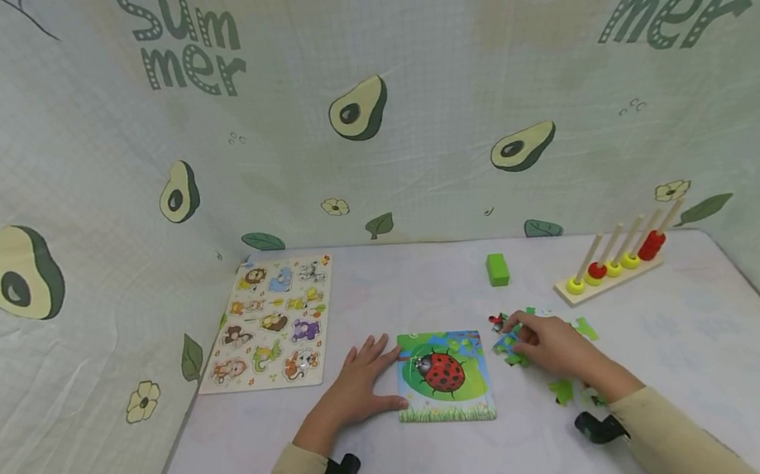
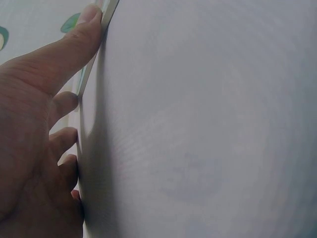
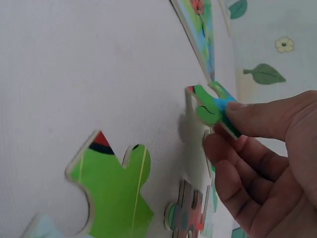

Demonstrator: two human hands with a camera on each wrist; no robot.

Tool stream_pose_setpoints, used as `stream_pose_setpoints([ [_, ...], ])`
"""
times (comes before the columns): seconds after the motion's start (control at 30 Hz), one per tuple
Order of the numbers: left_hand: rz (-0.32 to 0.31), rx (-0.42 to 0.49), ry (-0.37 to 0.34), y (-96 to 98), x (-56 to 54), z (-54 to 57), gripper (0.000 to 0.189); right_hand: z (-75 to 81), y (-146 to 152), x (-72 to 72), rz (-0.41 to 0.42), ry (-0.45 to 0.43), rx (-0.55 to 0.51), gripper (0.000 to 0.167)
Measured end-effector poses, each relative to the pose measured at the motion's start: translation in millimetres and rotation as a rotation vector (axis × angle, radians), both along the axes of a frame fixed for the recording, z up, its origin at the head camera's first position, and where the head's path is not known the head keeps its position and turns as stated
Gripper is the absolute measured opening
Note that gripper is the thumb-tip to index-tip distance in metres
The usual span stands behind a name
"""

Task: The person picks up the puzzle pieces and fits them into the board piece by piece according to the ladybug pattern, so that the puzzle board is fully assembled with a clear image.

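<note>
A square ladybug picture board lies flat at the middle of the table. My left hand rests at its left side with fingers spread, thumb and forefinger touching the edge. The left wrist view shows the thumb against the board's thin edge. To the right of the board, my right hand pinches a green and blue jigsaw piece between thumb and fingers, raised off the table. Loose jigsaw pieces lie around and under that hand, among them a green one and a larger green one.
An animal peg puzzle board lies at the back left. A green block stands behind the loose pieces. At the back right is a wooden bead counter with upright pegs. Patterned cloth hangs around the table.
</note>
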State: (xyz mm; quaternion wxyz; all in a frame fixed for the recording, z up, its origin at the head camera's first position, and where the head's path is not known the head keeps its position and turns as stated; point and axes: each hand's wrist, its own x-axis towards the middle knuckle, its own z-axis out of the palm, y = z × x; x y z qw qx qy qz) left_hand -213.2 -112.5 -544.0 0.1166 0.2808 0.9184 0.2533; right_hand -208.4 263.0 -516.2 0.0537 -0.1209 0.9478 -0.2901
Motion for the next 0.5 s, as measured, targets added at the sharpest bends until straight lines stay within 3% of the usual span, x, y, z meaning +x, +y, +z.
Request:
stream_pose_setpoints([
  [0.2, 0.002, 0.005, -0.002, -0.1, 0.4, -0.3, 0.091, -5.6, -2.9, -1.5, -0.02, 0.019, -0.094, 0.023],
  [0.5, 0.005, 0.001, 0.003, -0.1, -0.2, -1.8, 0.092, -9.6, -25.3, -8.1, -0.051, -0.035, -0.232, 0.029],
])
